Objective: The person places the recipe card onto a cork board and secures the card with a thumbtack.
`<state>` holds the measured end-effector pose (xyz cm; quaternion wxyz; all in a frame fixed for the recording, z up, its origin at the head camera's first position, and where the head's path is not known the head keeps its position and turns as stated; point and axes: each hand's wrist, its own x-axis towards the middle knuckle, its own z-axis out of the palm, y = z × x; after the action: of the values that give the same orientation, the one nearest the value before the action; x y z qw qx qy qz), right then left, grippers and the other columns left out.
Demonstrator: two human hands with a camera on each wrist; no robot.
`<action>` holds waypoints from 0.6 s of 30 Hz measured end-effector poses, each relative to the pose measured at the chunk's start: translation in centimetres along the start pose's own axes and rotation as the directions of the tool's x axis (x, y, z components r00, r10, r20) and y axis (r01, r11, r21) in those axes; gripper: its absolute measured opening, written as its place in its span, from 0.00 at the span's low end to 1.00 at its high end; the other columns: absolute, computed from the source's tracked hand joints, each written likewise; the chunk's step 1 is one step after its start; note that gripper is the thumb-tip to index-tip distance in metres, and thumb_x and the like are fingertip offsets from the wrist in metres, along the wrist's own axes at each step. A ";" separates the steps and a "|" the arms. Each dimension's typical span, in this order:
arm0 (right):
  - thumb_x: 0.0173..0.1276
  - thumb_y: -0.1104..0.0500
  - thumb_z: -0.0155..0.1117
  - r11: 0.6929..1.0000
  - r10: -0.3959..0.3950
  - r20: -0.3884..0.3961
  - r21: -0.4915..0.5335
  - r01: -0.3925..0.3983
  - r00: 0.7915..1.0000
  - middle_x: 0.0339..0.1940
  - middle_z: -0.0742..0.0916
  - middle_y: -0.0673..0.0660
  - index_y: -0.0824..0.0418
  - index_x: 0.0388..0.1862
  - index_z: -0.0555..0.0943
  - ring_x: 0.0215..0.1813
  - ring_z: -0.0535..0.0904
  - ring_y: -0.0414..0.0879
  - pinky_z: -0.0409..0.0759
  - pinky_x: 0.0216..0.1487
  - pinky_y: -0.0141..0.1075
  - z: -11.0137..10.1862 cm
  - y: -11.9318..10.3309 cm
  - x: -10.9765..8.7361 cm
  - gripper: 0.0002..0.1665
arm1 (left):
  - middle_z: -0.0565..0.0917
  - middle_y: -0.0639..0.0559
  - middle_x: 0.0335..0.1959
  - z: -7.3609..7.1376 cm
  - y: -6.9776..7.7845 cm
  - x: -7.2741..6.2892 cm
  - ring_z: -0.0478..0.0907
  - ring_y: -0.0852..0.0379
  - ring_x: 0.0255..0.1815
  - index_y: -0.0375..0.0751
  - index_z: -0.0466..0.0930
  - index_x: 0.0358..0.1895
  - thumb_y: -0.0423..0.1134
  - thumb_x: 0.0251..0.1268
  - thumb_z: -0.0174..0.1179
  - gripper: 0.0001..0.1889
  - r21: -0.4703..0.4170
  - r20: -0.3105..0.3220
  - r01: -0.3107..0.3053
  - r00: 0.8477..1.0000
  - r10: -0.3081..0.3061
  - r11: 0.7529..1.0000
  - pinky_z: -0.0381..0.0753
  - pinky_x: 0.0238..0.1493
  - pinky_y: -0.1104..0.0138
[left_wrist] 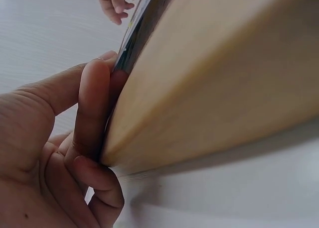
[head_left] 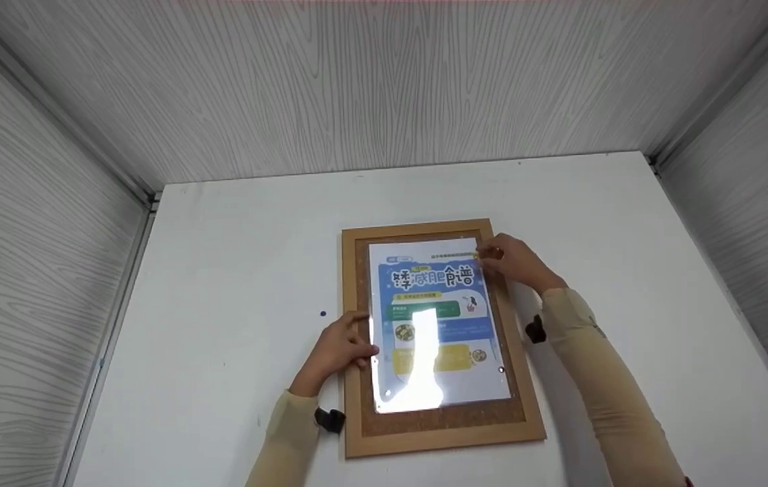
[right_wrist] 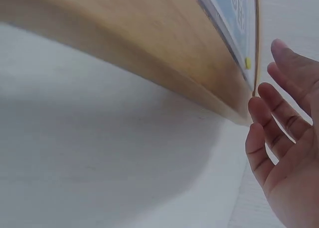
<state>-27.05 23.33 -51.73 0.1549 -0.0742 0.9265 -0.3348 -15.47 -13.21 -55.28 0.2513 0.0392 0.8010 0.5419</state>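
Observation:
A cork board (head_left: 424, 426) in a wooden frame lies on a white surface. On the cork is a printed sheet (head_left: 384, 277) under shiny clear plastic, with blue, green and yellow blocks and Chinese lettering. My left hand (head_left: 340, 345) rests at the sheet's left edge, thumb and index finger touching it. In the left wrist view other fingers (left_wrist: 102, 183) bend beside the wooden frame (left_wrist: 189, 68). My right hand (head_left: 516, 260) is by the sheet's upper right corner, close to a small yellow pin (right_wrist: 247, 63). Its fingers (right_wrist: 279, 106) are spread and loosely bent in the right wrist view, apart from the pin.
A small dark blue dot-like piece (head_left: 323, 313) lies on the white surface (head_left: 242, 270) left of the board. Grey wood-grain panels (head_left: 384, 88) enclose the surface at the back and sides. Glare covers the sheet's lower middle.

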 end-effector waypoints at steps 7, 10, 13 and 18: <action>0.67 0.56 0.64 0.998 -0.067 0.014 0.008 0.067 0.998 0.56 0.77 0.59 0.58 0.65 0.74 0.56 0.74 0.55 0.74 0.57 0.52 -0.3 -0.3 -2.5 0.27 | 0.82 0.53 0.18 0.0 0.1 0.3 0.78 0.62 0.16 0.39 0.61 0.70 0.37 0.55 0.69 0.39 0.006 -0.006 -0.009 1.000 0.009 1.000 0.74 0.22 0.71; 0.65 0.55 0.66 0.997 -0.077 0.021 -0.007 0.078 0.997 0.60 0.75 0.61 0.58 0.68 0.70 0.61 0.71 0.58 0.69 0.63 0.56 -0.3 -0.4 -3.9 0.33 | 0.81 0.53 0.17 0.0 0.0 0.3 0.78 0.61 0.16 0.38 0.61 0.70 0.37 0.55 0.69 0.39 0.010 -0.006 -0.011 1.000 0.011 1.000 0.73 0.22 0.71; 0.63 0.54 0.68 0.996 -0.091 0.026 -0.024 0.091 0.996 0.65 0.72 0.62 0.58 0.70 0.66 0.65 0.68 0.60 0.67 0.65 0.57 -0.1 -0.4 -5.2 0.38 | 0.82 0.53 0.17 0.0 0.0 0.3 0.78 0.61 0.16 0.37 0.61 0.70 0.37 0.55 0.69 0.39 0.018 -0.008 -0.010 1.000 0.010 1.000 0.72 0.23 0.71; 0.60 0.48 0.71 0.994 -0.099 0.035 -0.048 0.101 0.994 0.70 0.66 0.64 0.58 0.73 0.61 0.70 0.63 0.63 0.64 0.68 0.59 0.3 -0.4 -7.3 0.47 | 0.82 0.51 0.17 0.0 0.0 0.2 0.78 0.61 0.16 0.35 0.61 0.70 0.36 0.56 0.69 0.39 0.012 -0.013 -0.018 1.000 0.019 1.000 0.72 0.23 0.72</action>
<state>-20.02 24.60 -49.96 0.1511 -0.1297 0.9270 -0.3179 -15.69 -13.11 -55.33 0.2406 0.0445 0.8056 0.5396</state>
